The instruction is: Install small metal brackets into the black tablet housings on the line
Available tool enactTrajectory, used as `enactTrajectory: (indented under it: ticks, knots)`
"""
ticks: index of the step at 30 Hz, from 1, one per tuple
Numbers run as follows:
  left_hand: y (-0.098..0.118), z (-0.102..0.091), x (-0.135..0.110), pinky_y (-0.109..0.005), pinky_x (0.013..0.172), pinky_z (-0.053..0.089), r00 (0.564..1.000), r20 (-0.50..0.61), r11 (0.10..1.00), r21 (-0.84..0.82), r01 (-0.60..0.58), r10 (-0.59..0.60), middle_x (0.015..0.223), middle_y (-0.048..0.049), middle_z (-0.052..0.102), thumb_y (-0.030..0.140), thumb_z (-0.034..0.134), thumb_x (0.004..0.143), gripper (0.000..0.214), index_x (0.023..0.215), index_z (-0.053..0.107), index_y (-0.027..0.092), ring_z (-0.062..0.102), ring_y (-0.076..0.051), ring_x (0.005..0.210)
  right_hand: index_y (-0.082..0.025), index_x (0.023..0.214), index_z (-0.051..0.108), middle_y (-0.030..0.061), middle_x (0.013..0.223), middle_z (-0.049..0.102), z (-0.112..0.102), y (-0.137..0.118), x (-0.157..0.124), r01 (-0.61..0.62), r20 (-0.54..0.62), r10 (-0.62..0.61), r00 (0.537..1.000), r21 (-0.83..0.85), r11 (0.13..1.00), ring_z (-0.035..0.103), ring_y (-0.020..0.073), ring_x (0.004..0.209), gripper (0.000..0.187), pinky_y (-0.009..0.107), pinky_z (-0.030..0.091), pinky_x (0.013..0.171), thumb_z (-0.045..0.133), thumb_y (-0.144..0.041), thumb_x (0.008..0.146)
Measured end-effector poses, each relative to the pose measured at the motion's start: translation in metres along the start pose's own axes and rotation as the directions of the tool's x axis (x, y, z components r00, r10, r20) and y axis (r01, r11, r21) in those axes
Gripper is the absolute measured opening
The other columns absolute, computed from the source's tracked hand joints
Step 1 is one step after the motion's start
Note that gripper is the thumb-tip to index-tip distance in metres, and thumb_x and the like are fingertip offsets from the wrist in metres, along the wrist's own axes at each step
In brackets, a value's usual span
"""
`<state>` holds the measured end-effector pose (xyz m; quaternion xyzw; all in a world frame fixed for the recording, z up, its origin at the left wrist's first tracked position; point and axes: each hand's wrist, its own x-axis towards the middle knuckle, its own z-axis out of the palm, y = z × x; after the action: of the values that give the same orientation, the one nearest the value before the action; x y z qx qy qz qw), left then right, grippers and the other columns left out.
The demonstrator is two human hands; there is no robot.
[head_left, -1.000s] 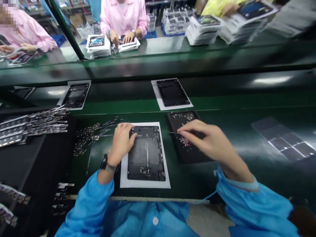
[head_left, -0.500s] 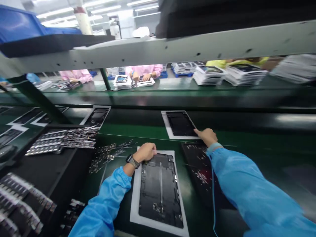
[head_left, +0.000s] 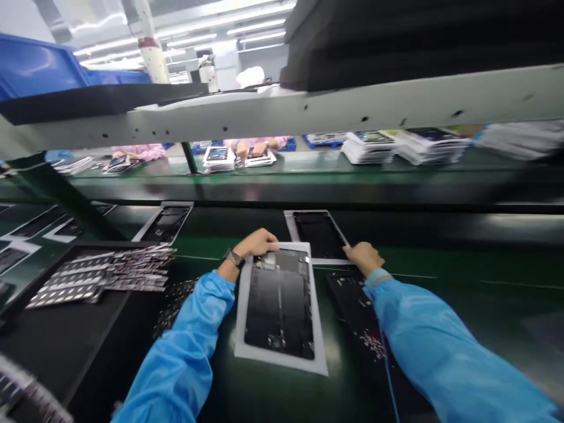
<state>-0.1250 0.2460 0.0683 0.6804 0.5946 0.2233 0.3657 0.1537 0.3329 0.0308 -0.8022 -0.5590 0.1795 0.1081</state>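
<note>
My left hand (head_left: 259, 242), with a dark watch at the wrist, is closed on the upper left edge of a black tablet housing (head_left: 279, 305) lying on a white foam sheet (head_left: 282, 363). Thin parts and a pale strip show inside this housing. Farther off, a second tablet housing (head_left: 318, 235) rests on its own white sheet on the green belt. My right hand (head_left: 365, 258) pinches the near right corner of that one, fingertips partly hidden. A light blue cord runs down from the right wrist band (head_left: 378, 275).
At left, a black box (head_left: 53, 329) bears strips of small parts (head_left: 114, 270). A dark pad (head_left: 352, 305) with small scattered bits lies under my right forearm. A pale shelf beam (head_left: 264, 111) crosses above. Co-workers' hands (head_left: 251, 150) work across the line beside stacked sheets (head_left: 370, 147).
My left hand has moved the near housing and its sheet away from me, closer to the far one. My right hand stays at the far housing's corner. The view has tipped upward slightly.
</note>
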Motion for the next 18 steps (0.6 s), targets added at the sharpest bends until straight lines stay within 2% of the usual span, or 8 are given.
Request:
enactTrajectory:
  ticks: [3,6,8,10,12,15,17,18]
  knots:
    - [-0.001,-0.044,0.040,-0.023,0.059,0.038,0.998,-0.055,1.000,0.011,0.000,0.001,0.057,0.0017,0.062,0.020,0.071,0.069,0.008,0.067,0.074,0.012,0.052,-0.013,0.060,-0.010,0.118,0.063,0.0182,0.124,0.063,-0.005,-0.005,-0.004,-0.142,0.103,0.135,0.985,0.064,0.988,0.062,0.0298,0.115,0.033,0.048,0.051,0.096,0.066,-0.029,0.092]
    - [-0.011,-0.080,0.077,-0.024,0.058,0.038,0.995,-0.100,0.999,0.034,0.032,-0.028,0.048,0.0038,0.055,0.020,0.076,0.068,0.012,0.062,0.070,0.012,0.049,-0.012,0.056,-0.015,0.119,0.061,0.0087,0.119,0.063,-0.014,-0.011,-0.005,-0.162,0.207,0.122,0.971,0.190,0.968,0.065,0.0209,0.102,0.030,0.040,0.056,0.087,0.063,-0.034,0.095]
    - [-0.024,-0.098,0.098,-0.025,0.060,0.043,0.992,-0.112,0.996,0.055,0.066,-0.060,0.052,0.0035,0.056,0.022,0.076,0.073,0.017,0.064,0.068,0.011,0.052,-0.012,0.057,-0.012,0.108,0.064,0.0068,0.102,0.067,-0.020,-0.012,-0.008,-0.158,0.271,0.075,0.960,0.299,0.941,0.066,0.0159,0.083,0.024,0.032,0.057,0.072,0.061,-0.033,0.096]
    - [-0.038,-0.109,0.115,-0.027,0.065,0.050,0.989,-0.114,0.992,0.074,0.102,-0.094,0.070,0.0006,0.064,0.029,0.071,0.084,0.019,0.078,0.068,0.010,0.059,-0.014,0.066,-0.010,0.085,0.063,0.0026,0.074,0.063,-0.028,-0.011,-0.018,-0.151,0.315,0.014,0.949,0.416,0.897,0.057,0.0100,0.058,0.023,0.022,0.049,0.054,0.057,-0.028,0.097]
    - [-0.051,-0.116,0.132,-0.033,0.073,0.055,0.986,-0.121,0.988,0.087,0.129,-0.118,0.093,-0.0027,0.067,0.036,0.064,0.091,0.026,0.096,0.066,0.011,0.065,-0.018,0.082,-0.013,0.065,0.055,-0.0022,0.052,0.049,-0.035,-0.003,-0.041,-0.141,0.335,-0.048,0.941,0.516,0.845,0.042,0.0066,0.042,0.035,0.018,0.036,0.042,0.053,-0.027,0.097]
    - [-0.064,-0.113,0.158,-0.039,0.082,0.056,0.980,-0.139,0.982,0.100,0.158,-0.143,0.110,-0.0046,0.065,0.039,0.062,0.092,0.034,0.111,0.064,0.011,0.064,-0.026,0.098,-0.017,0.065,0.052,-0.0074,0.048,0.037,-0.042,0.024,-0.096,-0.138,0.352,-0.137,0.926,0.651,0.746,0.032,0.0053,0.037,0.038,0.018,0.029,0.036,0.065,-0.047,0.086]
    - [-0.068,-0.101,0.175,-0.041,0.084,0.056,0.976,-0.151,0.979,0.106,0.172,-0.155,0.115,-0.0063,0.064,0.037,0.062,0.092,0.034,0.115,0.063,0.012,0.064,-0.026,0.101,-0.019,0.072,0.056,-0.0081,0.052,0.039,-0.043,0.053,-0.138,-0.209,0.373,-0.226,0.900,0.824,0.527,0.031,0.0049,0.037,0.045,0.017,0.028,0.034,0.077,-0.058,0.070]
    - [-0.069,-0.093,0.183,-0.041,0.084,0.056,0.975,-0.158,0.978,0.109,0.177,-0.158,0.117,-0.0074,0.064,0.036,0.062,0.092,0.033,0.116,0.063,0.013,0.064,-0.025,0.101,-0.019,0.077,0.060,-0.0081,0.051,0.040,-0.043,0.069,-0.157,-0.267,0.408,-0.209,0.889,0.831,0.487,0.030,0.0052,0.035,0.049,0.018,0.029,0.033,0.077,-0.064,0.066]
